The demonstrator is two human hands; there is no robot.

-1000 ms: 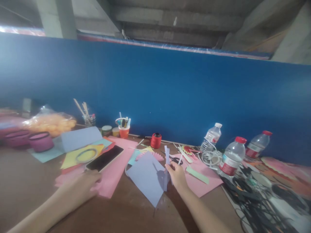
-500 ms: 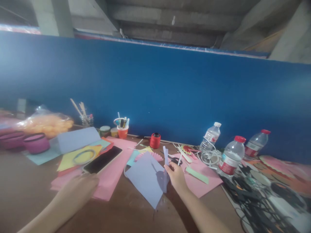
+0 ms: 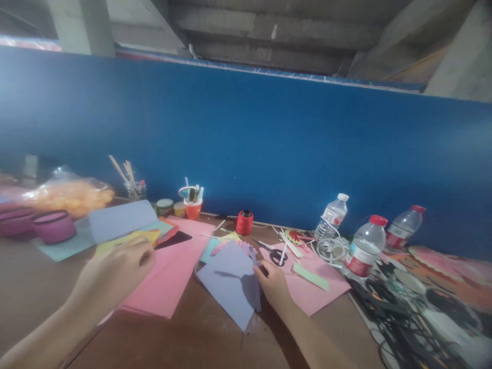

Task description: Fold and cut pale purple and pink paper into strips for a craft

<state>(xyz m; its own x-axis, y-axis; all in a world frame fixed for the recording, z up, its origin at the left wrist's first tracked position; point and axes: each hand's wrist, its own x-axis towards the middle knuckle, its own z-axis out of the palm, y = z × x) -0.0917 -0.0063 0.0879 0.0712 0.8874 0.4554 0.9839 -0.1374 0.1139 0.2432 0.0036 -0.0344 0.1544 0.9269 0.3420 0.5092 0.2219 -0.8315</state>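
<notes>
My right hand (image 3: 273,283) rests at the right edge of a lavender paper sheet (image 3: 230,282), fingers pinched on a narrow lavender strip folded down against it. My left hand (image 3: 115,277) hovers, blurred, over the pink paper (image 3: 172,277) and the black phone (image 3: 175,239), covering most of the phone and the yellow sheet; its fingers look curled. Black-handled scissors (image 3: 274,253) lie just beyond my right hand.
A red thread spool (image 3: 244,222), an orange cup of pens (image 3: 192,204), small jars and a glass of sticks stand along the blue partition (image 3: 269,143). Three water bottles (image 3: 363,248) stand right, beside tangled cables (image 3: 403,318). Purple bowls (image 3: 54,225) and a bag sit left.
My left hand has risen and moved forward over the phone and yellow paper. The upright lavender strip in my right hand has been laid down against the sheet.
</notes>
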